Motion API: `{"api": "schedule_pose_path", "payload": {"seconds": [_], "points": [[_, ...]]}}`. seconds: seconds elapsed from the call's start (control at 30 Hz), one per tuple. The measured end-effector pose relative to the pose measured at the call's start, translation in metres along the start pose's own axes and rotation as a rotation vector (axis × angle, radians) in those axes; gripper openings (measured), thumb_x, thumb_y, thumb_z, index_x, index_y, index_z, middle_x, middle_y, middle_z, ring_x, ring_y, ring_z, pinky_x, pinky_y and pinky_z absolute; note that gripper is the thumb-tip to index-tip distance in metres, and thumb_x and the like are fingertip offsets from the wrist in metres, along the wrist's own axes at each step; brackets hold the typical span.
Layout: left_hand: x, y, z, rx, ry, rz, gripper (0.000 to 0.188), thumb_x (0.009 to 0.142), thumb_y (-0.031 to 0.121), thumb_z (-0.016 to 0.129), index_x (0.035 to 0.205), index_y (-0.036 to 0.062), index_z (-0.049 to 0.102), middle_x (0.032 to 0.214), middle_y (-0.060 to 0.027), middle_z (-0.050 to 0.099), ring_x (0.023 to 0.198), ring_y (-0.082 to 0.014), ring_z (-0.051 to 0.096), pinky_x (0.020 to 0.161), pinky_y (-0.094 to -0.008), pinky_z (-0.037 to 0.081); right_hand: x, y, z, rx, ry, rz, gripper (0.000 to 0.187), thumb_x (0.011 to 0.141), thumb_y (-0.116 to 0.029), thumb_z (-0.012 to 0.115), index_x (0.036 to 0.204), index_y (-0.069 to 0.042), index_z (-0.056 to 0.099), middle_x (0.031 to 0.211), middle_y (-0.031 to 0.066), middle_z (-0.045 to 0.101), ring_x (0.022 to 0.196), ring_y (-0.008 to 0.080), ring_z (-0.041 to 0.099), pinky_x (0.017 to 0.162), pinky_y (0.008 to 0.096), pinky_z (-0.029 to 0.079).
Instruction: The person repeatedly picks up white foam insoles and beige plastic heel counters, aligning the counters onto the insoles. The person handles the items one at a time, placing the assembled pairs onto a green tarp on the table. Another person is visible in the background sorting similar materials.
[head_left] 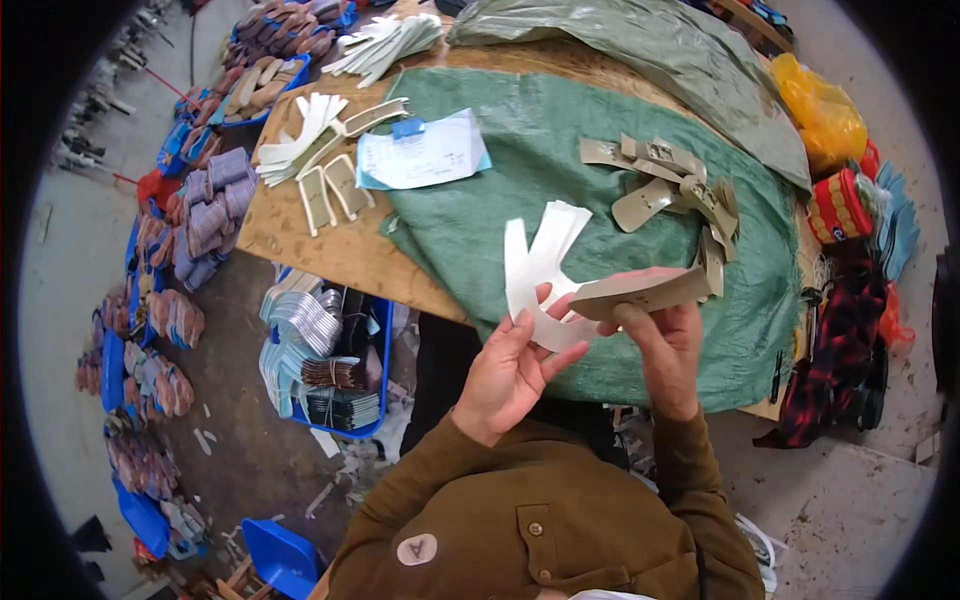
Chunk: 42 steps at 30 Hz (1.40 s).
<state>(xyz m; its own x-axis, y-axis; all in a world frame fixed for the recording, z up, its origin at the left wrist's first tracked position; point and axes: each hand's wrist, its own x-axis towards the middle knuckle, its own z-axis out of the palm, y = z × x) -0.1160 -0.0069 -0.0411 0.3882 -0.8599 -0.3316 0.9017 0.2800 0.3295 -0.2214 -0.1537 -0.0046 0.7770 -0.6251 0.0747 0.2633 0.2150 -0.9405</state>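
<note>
The head view is all I've got on my end, and closest to the camera is the brown shirt (pixel 600 510) of the person wearing it, with a pale round patch (pixel 417 549) on it. Past that, both hands are up over the table (pixel 345 265). I've got the left hand (pixel 510 370) gripping a white curved piece (pixel 519 280), thumb on the near side, and the right hand (pixel 668 340) pinching a beige curved piece (pixel 655 291), thumb pressed on its face. The two pieces overlap from where I'm watching, but I can't tell if they touch. Under them is a green sheet (pixel 500 150), with more white pieces (pixel 558 238) just beyond the left hand and a loose heap of beige pieces (pixel 690 185) beyond the right. Further left I see a sheet of paper (pixel 425 152) and some white strips (pixel 303 140), plus a blue bin (pixel 385 365) packed with stacked pieces below the table's edge.
</note>
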Motion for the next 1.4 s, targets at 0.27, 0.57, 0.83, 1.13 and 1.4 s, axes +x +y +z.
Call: {"api": "schedule_pose_path", "payload": {"seconds": [0.27, 0.57, 0.83, 1.13, 1.4], "points": [[0.031, -0.014, 0.024, -0.144, -0.016, -0.054, 0.04, 0.105, 0.027, 0.038, 0.138, 0.0055, 0.039, 0.138, -0.0176, 0.047, 0.129, -0.0276, 0.047, 0.109, -0.0429, 0.041, 0.007, -0.016, -0.021, -0.466, -0.056, -0.207, 0.025, 0.084, -0.001, 0.068, 0.107, 0.002, 0.06, 0.096, 0.0121, 0.066, 0.083, 0.0196, 0.067, 0.068, 0.0304, 0.053], [0.034, -0.016, 0.023, -0.06, -0.037, -0.089, 0.043, 0.106, 0.031, 0.033, 0.139, 0.0049, 0.04, 0.139, -0.0156, 0.047, 0.129, -0.0289, 0.047, 0.112, -0.0456, 0.035, 0.008, -0.002, -0.026, -0.876, -0.134, -0.409, 0.03, 0.08, -0.001, 0.069, 0.108, 0.004, 0.059, 0.095, 0.0162, 0.065, 0.071, 0.0282, 0.066, 0.06, 0.0338, 0.052], [0.028, -0.005, 0.008, -0.04, -0.012, -0.085, 0.043, 0.105, 0.032, 0.035, 0.139, 0.0063, 0.039, 0.135, -0.0142, 0.05, 0.124, -0.0218, 0.05, 0.107, -0.0378, 0.041, 0.011, 0.016, -0.011, -0.867, -0.174, -0.389, 0.03, 0.081, -0.002, 0.07, 0.108, 0.004, 0.058, 0.095, 0.0169, 0.065, 0.07, 0.0278, 0.066, 0.057, 0.0337, 0.052], [0.027, 0.006, 0.0, -0.071, -0.017, -0.07, 0.044, 0.105, 0.032, 0.035, 0.14, 0.0059, 0.039, 0.134, -0.0131, 0.051, 0.125, -0.0213, 0.049, 0.107, -0.0379, 0.04, 0.02, 0.02, 0.003, -0.863, -0.217, -0.389, 0.026, 0.082, -0.003, 0.07, 0.105, 0.004, 0.058, 0.096, 0.0162, 0.066, 0.072, 0.0264, 0.067, 0.057, 0.0322, 0.053], [0.024, 0.015, 0.011, -0.038, -0.093, -0.057, 0.048, 0.105, 0.033, 0.032, 0.142, 0.0018, 0.035, 0.139, -0.0202, 0.048, 0.127, -0.0305, 0.049, 0.11, -0.0443, 0.035, 0.015, 0.027, -0.003, -0.872, -0.239, -0.504, 0.031, 0.079, 0.0, 0.07, 0.108, 0.002, 0.056, 0.095, 0.0171, 0.064, 0.075, 0.03, 0.066, 0.061, 0.0357, 0.054]]}}
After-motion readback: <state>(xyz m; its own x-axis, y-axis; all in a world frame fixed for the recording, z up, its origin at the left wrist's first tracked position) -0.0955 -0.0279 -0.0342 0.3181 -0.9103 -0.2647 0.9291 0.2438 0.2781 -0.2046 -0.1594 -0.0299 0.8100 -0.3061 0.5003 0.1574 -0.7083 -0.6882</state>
